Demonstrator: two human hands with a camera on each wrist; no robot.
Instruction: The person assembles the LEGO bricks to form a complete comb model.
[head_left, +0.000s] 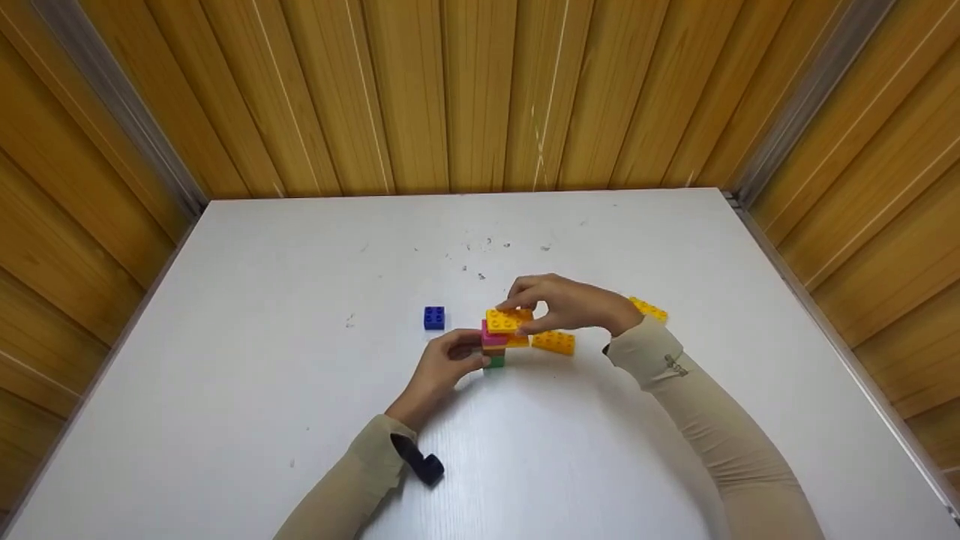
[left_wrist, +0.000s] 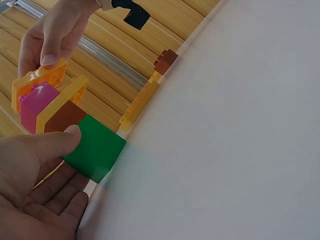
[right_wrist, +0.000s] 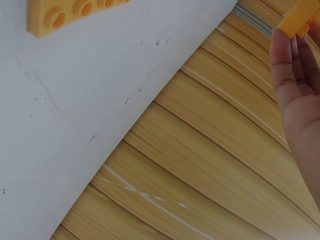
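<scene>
My tower (head_left: pixel 493 337) seems partly built.
Left hand (head_left: pixel 441 367) grips green base (head_left: pixel 496 361), right hand (head_left: pixel 571 302) pinches top yellow brick (head_left: pixel 503 322); blue brick (head_left: pixel 434 318) lies apart.

The person wears long beige sleeves, the right sleeve (head_left: pixel 739 442) entering the head view from five o'clock and the left sleeve (head_left: pixel 334 491) from seven. Both look thin and plain; the right one is close-fitting, with fine creases across its lower stretch. The right cuff (head_left: pixel 643 354) bears a small dark script-like motif (head_left: pixel 676 365), too small to read, on its four o'clock side, and shows a sliver of black at nine o'clock. The left cuff (head_left: pixel 371 451) gapes at its four o'clock side, where a black strap (head_left: pixel 409 452) with a blocky end emerges. Between eleven and twelve o'clock in the left wrist view, a squarish black wrist attachment (left_wrist: pixel 136 17) juts from the right cuff. The left hand (head_left: pixel 441 367) and right hand (head_left: pixel 566 300) are bare.
</scene>
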